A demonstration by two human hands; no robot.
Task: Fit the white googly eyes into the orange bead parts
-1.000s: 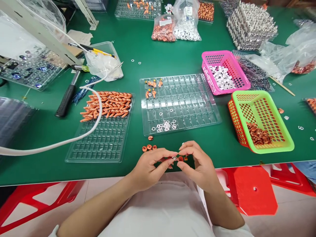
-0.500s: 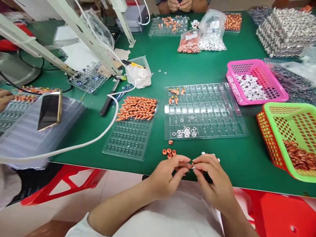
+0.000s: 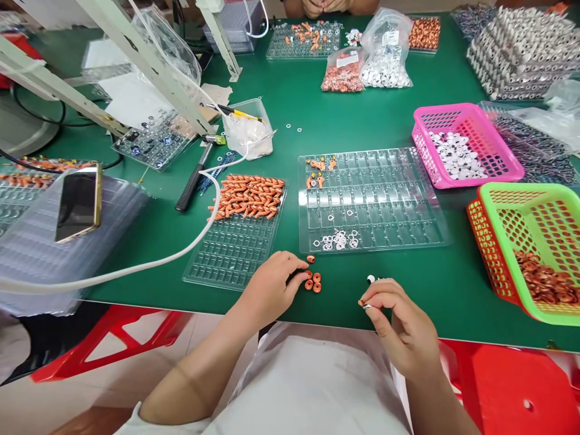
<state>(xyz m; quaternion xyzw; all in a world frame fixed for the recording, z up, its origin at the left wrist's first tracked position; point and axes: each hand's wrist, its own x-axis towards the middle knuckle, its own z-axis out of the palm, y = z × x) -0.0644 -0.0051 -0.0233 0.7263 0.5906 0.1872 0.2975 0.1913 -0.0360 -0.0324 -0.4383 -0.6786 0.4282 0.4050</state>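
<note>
The left hand (image 3: 272, 289) rests on the green table (image 3: 399, 121), just off the near-left corner of the clear tray (image 3: 399, 181). Its fingers (image 3: 299, 264) are loosely curled and a little apart. The forefinger and thumb tips are right at a small cluster of orange rings (image 3: 312, 281), and it grips none of them that I can make out. The rings lie flat on the table with their holes facing up. One more ring (image 3: 310, 259) sits apart from them, closer to the tray's near edge.

The right hand (image 3: 401, 329) is held in front of the tray's near edge, to the right of the rings and well apart from the left hand. Its thumb and forefinger are pinched tight on a tiny part (image 3: 362, 303), and the other fingers are folded in behind. The part's orange end sticks out leftward, toward the rings, so its long axis seems to run roughly parallel to the tray's near edge. It is too small to say more. A white bead (image 3: 370, 278) lies on the table between this hand and the tray.

Inside the tray, loose white rings (image 3: 338, 240) are heaped in the near-left pockets, and a few orange pieces (image 3: 319, 163) sit in the far-left corner. A second tray (image 3: 231, 254) lies just to the left of the first. A pink basket (image 3: 421, 121) and a green basket (image 3: 512, 193) stand to its right.
</note>
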